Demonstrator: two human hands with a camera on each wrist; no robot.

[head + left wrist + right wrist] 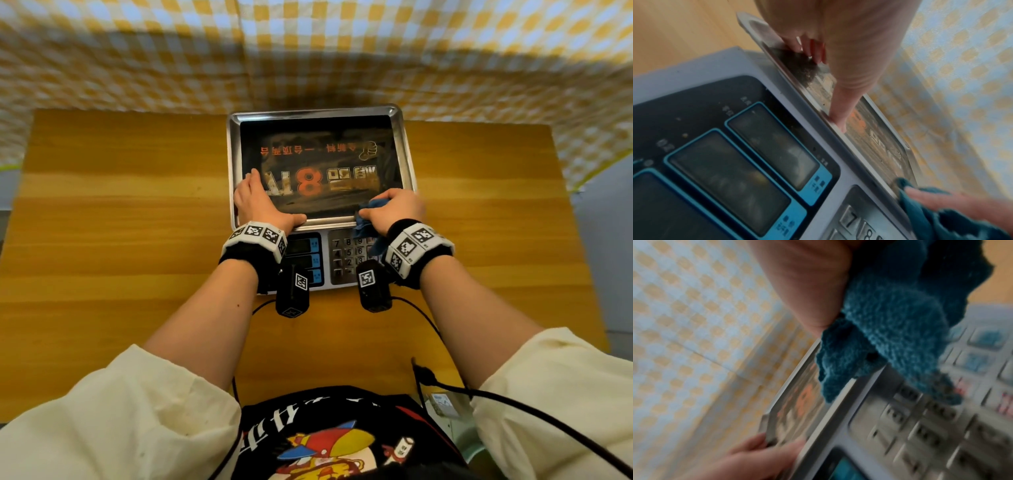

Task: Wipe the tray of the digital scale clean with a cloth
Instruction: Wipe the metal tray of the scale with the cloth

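The left hand [261, 202] lies flat along the near-left corner of the shiny rectangular steel tray [400, 137] of the grey digital scale [329, 274], fingers straight and the thumb stretched along the tray's front rim; that grip is slack and closes on nothing. The right hand [397, 209] has its fingers curled round a bunched dark teal terry cloth [364, 226], pressing it onto the tray's near-right corner, with a fold of cloth hanging down over the keypad [349, 257]. The scale stands on a wooden counter [120, 222] at its far edge, against a yellow-and-white checked fabric backdrop [137, 51].

From the head camera both wrists and their black wrist cameras cover much of the scale's front panel, and the tray floor shows only a dark upside-down reflection with orange lettering. The left wrist view alone shows the three blue-framed display windows [774, 146] and dark specks of dirt on the tray beneath the fingers [813, 48]. The right wrist view is heavily blurred; cloth fills most of it and the keys are unreadable.
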